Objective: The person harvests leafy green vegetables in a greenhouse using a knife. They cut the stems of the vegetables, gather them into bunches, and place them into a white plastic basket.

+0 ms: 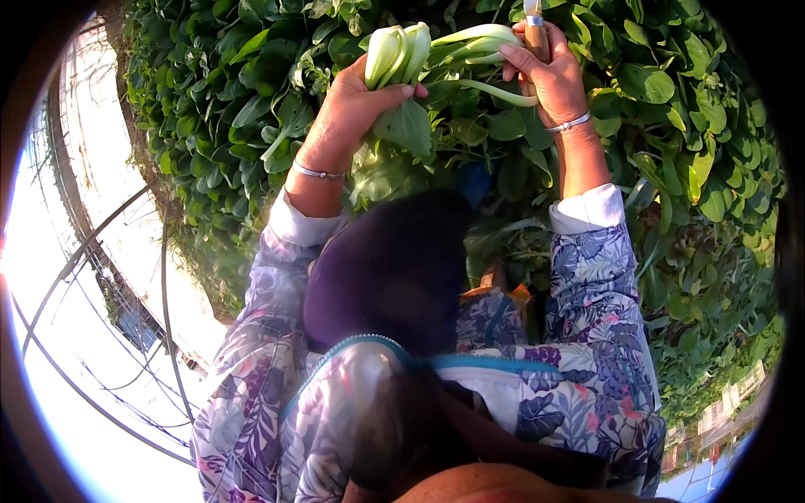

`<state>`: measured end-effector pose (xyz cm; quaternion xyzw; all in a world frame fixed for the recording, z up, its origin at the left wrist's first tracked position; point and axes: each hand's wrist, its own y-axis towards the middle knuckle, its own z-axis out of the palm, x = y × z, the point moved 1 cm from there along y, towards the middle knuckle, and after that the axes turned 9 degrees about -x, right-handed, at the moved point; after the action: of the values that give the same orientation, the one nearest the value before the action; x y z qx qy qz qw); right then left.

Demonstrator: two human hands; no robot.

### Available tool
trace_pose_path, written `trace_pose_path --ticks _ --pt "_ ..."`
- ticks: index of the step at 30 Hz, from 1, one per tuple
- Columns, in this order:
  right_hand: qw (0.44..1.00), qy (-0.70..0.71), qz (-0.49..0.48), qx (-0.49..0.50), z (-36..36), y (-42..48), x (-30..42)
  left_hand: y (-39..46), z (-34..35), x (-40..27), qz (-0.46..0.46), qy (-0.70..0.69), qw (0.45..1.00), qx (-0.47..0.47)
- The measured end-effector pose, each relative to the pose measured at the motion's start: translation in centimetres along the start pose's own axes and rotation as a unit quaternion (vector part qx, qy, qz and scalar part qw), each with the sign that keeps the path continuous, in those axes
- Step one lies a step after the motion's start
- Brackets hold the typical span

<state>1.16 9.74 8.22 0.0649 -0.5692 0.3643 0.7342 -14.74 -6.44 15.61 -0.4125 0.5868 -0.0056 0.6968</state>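
Note:
My left hand (pixel 371 94) is closed around a bunch of leafy greens (pixel 397 55) with pale, thick stalks, like bok choy. The stalk bases point up and a broad leaf hangs below my thumb. My right hand (pixel 547 72) grips a knife by its wooden handle (pixel 536 41); a metal collar sits above the handle, and most of the blade is cut off by the picture's top edge. More pale stalks (pixel 481 44) reach to the fingers of my right hand, and one loose curved stalk (pixel 500 92) lies against its palm. Whether the fingers pinch these stalks I cannot tell.
Dense leafy plants (pixel 245 94) grow ahead and on both sides. My dark purple-clad knee (pixel 390 276) rises between my arms. Thin curved poles (pixel 88 242) stand at the left before bright ground. Pale crates (pixel 729 402) appear far off at the lower right.

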Motion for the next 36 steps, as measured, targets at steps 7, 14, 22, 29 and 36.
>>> trace_pose_path --ticks 7,14,22,29,36 --pt "0.941 -0.264 -0.202 -0.059 1.6 -1.2 6.7 0.6 0.6 -2.4 0.109 0.006 0.994 -0.017" --pt "0.999 0.040 0.005 0.030 5.1 -1.4 6.3 1.0 2.8 -3.6 0.126 0.052 0.989 -0.053" --pt "0.987 -0.041 0.144 0.059 4.1 -1.9 -4.2 1.7 -1.0 -4.4 0.107 -0.098 0.983 -0.110" --pt "0.935 -0.230 0.218 0.161 -0.2 -8.0 -18.2 2.3 -0.2 -0.6 0.010 0.059 0.998 -0.022" --pt "0.894 -0.384 0.134 0.188 -1.3 -9.3 -17.8 2.1 -1.5 7.2 0.009 0.447 0.893 0.059"
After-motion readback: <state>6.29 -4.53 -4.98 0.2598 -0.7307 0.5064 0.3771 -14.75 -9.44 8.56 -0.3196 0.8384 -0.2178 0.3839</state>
